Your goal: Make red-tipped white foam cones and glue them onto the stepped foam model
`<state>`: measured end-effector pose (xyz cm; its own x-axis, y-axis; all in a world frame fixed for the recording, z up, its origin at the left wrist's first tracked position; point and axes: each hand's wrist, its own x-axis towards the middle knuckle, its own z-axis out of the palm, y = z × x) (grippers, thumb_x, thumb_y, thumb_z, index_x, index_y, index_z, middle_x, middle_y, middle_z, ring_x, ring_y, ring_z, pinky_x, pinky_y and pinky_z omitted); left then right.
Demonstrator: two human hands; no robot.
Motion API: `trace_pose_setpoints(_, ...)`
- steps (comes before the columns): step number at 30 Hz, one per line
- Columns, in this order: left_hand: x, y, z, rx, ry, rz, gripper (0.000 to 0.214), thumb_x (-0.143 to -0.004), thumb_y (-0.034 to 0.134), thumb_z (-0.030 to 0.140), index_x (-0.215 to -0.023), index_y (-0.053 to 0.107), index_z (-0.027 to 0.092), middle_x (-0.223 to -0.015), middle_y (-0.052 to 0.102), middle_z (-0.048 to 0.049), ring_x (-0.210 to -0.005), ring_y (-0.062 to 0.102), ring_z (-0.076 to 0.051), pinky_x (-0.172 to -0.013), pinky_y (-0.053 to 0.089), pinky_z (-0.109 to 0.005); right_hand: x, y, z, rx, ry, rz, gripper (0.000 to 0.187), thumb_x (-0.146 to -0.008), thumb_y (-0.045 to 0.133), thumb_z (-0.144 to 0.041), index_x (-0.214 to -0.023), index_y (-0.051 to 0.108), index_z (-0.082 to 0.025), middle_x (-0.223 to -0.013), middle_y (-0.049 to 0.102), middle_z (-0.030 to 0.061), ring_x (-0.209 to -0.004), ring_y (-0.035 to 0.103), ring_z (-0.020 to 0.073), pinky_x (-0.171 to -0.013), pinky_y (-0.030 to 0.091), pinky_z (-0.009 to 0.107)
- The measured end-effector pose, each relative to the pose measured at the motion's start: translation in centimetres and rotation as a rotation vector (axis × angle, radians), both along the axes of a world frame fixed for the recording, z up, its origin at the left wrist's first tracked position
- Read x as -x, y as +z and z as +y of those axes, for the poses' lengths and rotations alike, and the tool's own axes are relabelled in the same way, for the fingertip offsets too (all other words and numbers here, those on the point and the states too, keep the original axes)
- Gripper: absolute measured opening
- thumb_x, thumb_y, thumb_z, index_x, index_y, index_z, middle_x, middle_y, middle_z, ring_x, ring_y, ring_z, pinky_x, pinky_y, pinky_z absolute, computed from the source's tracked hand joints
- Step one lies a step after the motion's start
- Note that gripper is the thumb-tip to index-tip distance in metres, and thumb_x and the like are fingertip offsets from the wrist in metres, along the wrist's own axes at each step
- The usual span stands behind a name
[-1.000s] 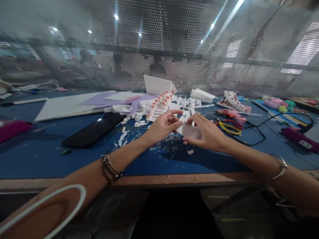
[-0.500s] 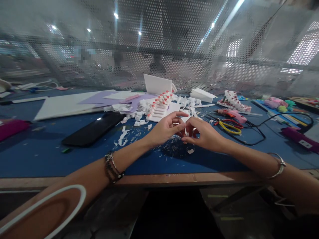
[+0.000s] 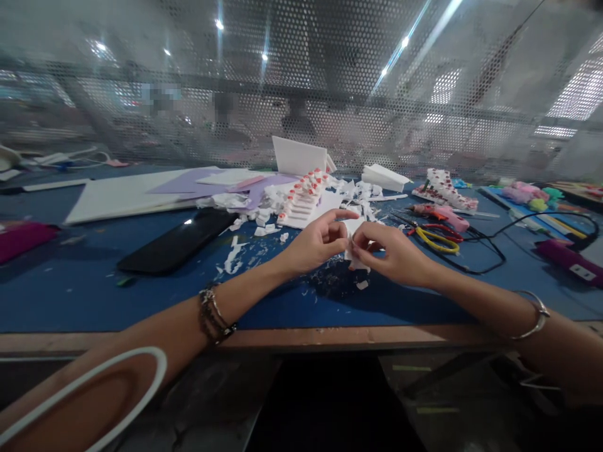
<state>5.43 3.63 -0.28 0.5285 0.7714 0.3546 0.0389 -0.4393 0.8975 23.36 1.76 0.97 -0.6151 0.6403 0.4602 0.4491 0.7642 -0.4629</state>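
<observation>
My left hand (image 3: 321,243) and my right hand (image 3: 393,254) meet above the blue tabletop, each pinching a small white piece (image 3: 351,227), paper or thin foam, between them. Its lower edge shows beneath the fingertips; the fingers hide its middle. Just behind it stands a small white staircase model (image 3: 299,210) with red blobs along its side. Torn white scraps (image 3: 271,204) lie heaped around the model. White crumbs and one loose chip (image 3: 362,285) lie below my hands.
A black phone (image 3: 179,242) lies to the left, before white and purple sheets (image 3: 127,196). Yellow-handled pliers (image 3: 438,241), a pink glue gun (image 3: 455,218) with a black cord, and a flowered white model (image 3: 445,188) are right. A perforated metal panel (image 3: 301,75) rises behind.
The white piece now shows more between my hands, above and below the fingertips. My right hand has shifted slightly right, and my left fingers have curled a little.
</observation>
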Motion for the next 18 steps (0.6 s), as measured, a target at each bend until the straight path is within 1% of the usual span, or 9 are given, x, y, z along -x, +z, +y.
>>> trace_pose_setpoints(3,0.5,0.5,-0.2,-0.035,0.037,0.007,0.046,-0.073,0.053,0.018,-0.117,0.042,0.014,-0.06,0.041,0.0077,-0.053,0.039,-0.006,-0.054,0.034,-0.018,-1.1,0.5,0.0,0.016,-0.057,0.044,0.012,-0.08,0.048,-0.022,-0.071,0.049,-0.015,-0.066,0.052,-0.0014,-0.058,0.048,0.0062,-0.056,0.041,0.02)
trace_pose_setpoints(6,1.3,1.3,-1.0,-0.077,0.071,0.05,0.042,-0.073,0.05,0.013,-0.115,0.048,0.018,-0.058,0.038,0.0074,-0.05,0.035,-0.005,-0.049,0.031,-0.017,-2.9,1.2,0.0,0.072,-0.118,0.174,0.011,-0.079,0.053,-0.025,-0.076,0.046,-0.017,-0.065,0.051,-0.0032,-0.055,0.05,0.0057,-0.052,0.042,0.019)
trace_pose_setpoints(8,2.0,1.8,-2.0,-0.099,0.084,0.141,0.026,-0.074,0.05,0.014,-0.097,0.061,0.018,-0.06,0.042,0.0055,-0.052,0.036,-0.005,-0.049,0.031,-0.016,-4.0,1.6,-0.1,0.118,-0.159,0.258,0.014,-0.077,0.056,-0.025,-0.078,0.044,-0.018,-0.065,0.051,-0.0039,-0.053,0.052,0.0058,-0.05,0.043,0.019)
trace_pose_setpoints(9,2.3,1.9,-2.5,-0.099,0.08,0.199,0.023,-0.074,0.05,0.014,-0.091,0.064,0.018,-0.059,0.043,0.005,-0.052,0.037,-0.005,-0.049,0.031,-0.016,-4.5,1.8,-0.1,0.123,-0.181,0.279,0.015,-0.077,0.057,-0.025,-0.078,0.043,-0.019,-0.065,0.052,-0.0039,-0.052,0.053,0.0059,-0.049,0.043,0.018)
trace_pose_setpoints(11,2.8,2.0,-3.5,-0.108,0.097,0.295,0.024,-0.073,0.048,0.012,-0.086,0.066,0.02,-0.064,0.051,0.0033,-0.058,0.045,-0.007,-0.053,0.035,-0.016,-5.4,1.9,-0.2,0.095,-0.228,0.27,0.013,-0.077,0.056,-0.025,-0.079,0.045,-0.019,-0.066,0.053,-0.0033,-0.052,0.053,0.006,-0.049,0.043,0.018)
trace_pose_setpoints(12,3.1,2.0,-4.0,-0.136,0.099,0.333,0.024,-0.073,0.048,0.011,-0.084,0.067,0.021,-0.069,0.055,0.0026,-0.062,0.049,-0.008,-0.055,0.036,-0.016,-5.8,1.9,-0.3,0.079,-0.246,0.238,0.011,-0.077,0.056,-0.025,-0.079,0.046,-0.02,-0.067,0.054,-0.0029,-0.052,0.052,0.0061,-0.049,0.043,0.018)
trace_pose_setpoints(14,3.7,1.7,-4.5,-0.199,0.09,0.401,0.025,-0.072,0.047,0.01,-0.078,0.068,0.022,-0.065,0.056,0.0032,-0.06,0.05,-0.008,-0.056,0.037,-0.017,-6.5,1.8,-0.3,0.083,-0.238,0.098,0.006,-0.078,0.053,-0.023,-0.079,0.049,-0.019,-0.068,0.055,-0.002,-0.053,0.052,0.0066,-0.05,0.042,0.019)
trace_pose_setpoints(16,4.3,1.2,-4.7,-0.225,0.108,0.476,0.025,-0.073,0.047,0.011,-0.076,0.069,0.022,-0.063,0.056,0.0036,-0.058,0.05,-0.008,-0.056,0.038,-0.017,-7.1,1.6,-0.4,0.122,-0.189,-0.131,0.004,-0.079,0.051,-0.023,-0.079,0.052,-0.019,-0.069,0.056,-0.0011,-0.056,0.052,0.0076,-0.053,0.042,0.02)
trace_pose_setpoints(18,5.0,0.6,-4.7,-0.221,0.123,0.556,0.024,-0.074,0.047,0.012,-0.077,0.069,0.022,-0.066,0.059,0.0031,-0.058,0.052,-0.008,-0.057,0.039,-0.018,-7.3,1.5,-0.4,0.141,-0.151,-0.363,0.007,-0.08,0.051,-0.024,-0.078,0.055,-0.019,-0.069,0.058,-0.0005,-0.058,0.052,0.0088,-0.054,0.041,0.021)
